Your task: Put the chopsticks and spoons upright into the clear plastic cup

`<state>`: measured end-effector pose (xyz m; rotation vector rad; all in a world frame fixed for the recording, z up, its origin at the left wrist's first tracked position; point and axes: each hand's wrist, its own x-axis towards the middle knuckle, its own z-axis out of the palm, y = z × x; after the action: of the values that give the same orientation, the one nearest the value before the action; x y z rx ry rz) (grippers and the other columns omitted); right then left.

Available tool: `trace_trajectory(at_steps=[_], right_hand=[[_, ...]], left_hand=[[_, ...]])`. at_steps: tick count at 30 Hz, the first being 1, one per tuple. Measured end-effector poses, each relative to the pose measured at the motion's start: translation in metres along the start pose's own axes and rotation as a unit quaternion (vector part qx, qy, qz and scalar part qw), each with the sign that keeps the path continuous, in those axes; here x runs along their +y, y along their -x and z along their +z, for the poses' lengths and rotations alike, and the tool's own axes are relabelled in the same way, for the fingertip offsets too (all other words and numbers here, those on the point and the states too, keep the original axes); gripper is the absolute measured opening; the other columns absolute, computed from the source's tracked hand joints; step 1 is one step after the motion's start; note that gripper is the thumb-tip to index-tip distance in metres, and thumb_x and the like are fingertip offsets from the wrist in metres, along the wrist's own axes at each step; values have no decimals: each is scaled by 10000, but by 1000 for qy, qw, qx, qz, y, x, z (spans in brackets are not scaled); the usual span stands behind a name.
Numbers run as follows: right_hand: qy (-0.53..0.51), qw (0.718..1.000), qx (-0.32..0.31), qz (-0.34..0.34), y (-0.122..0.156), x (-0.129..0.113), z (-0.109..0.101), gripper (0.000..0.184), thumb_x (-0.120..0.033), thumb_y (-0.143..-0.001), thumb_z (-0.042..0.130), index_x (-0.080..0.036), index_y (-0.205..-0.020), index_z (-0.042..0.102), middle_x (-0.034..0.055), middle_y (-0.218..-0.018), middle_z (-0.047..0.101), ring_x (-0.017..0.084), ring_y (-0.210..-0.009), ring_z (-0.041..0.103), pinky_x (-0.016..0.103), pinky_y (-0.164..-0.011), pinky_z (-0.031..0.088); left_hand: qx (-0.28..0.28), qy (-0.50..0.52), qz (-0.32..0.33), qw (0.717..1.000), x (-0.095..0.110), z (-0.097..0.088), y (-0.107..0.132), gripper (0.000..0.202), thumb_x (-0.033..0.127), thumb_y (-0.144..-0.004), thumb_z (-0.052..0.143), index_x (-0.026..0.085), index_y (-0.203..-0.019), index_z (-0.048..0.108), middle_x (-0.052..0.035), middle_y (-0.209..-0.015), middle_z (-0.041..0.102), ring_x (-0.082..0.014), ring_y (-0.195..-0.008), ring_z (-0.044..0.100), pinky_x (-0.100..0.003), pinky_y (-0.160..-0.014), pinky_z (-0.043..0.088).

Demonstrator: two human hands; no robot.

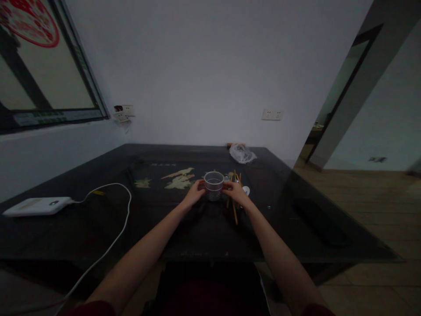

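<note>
A clear plastic cup [213,185] stands upright on the dark glass table [98,228], just past the middle. My left hand [194,192] is curled against the cup's left side and my right hand [235,192] against its right side, so both hands hold it. Several wooden chopsticks [234,210] lie on the table under and beside my right hand. A small white round object [246,190] sits just right of that hand.
A white flat device [37,206] with a white cable [121,219] lies at the table's left. A crumpled plastic bag [242,153] rests at the far edge by the wall. Wooden floor and a doorway [342,96] are on the right.
</note>
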<state>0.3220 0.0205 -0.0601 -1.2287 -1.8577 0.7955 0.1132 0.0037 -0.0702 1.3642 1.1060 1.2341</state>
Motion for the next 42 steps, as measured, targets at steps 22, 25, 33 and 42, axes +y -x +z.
trace_trajectory(at_steps=[22, 25, 33, 42], right_hand=[[-38, 982, 158, 93, 3, 1, -64, 213, -192, -740, 568, -133, -908, 685, 43, -775, 711, 132, -656, 656, 234, -623, 542], [-11, 981, 173, 93, 3, 3, -67, 225, -191, -734, 561, -141, -910, 692, 42, -774, 713, 132, -650, 653, 229, -619, 531], [81, 977, 176, 89, 3, 0, -65, 237, -215, -766, 543, -140, -934, 692, 53, -775, 708, 143, -666, 646, 234, -638, 498], [372, 920, 35, 115, 14, -30, -16, 181, -273, -821, 554, -187, -959, 633, 100, -963, 697, 232, -937, 647, 312, -795, 446]], left_hand=[[-93, -300, 417, 853, 44, 24, 61, 207, 207, -876, 425, 163, -997, 588, -44, -841, 660, -129, -723, 614, -248, -699, 478], [-167, -345, 415, 825, 41, 36, 68, 227, 195, -874, 421, 167, -1014, 598, -42, -876, 685, -131, -750, 632, -236, -711, 469], [-229, -391, 325, 830, 38, 46, 69, 251, 211, -892, 404, 195, -1054, 595, -19, -898, 684, -129, -768, 633, -224, -725, 463], [-258, -381, 331, 824, 33, 53, 68, 228, 176, -884, 413, 201, -1048, 570, -55, -1055, 616, -163, -1021, 563, -292, -921, 447]])
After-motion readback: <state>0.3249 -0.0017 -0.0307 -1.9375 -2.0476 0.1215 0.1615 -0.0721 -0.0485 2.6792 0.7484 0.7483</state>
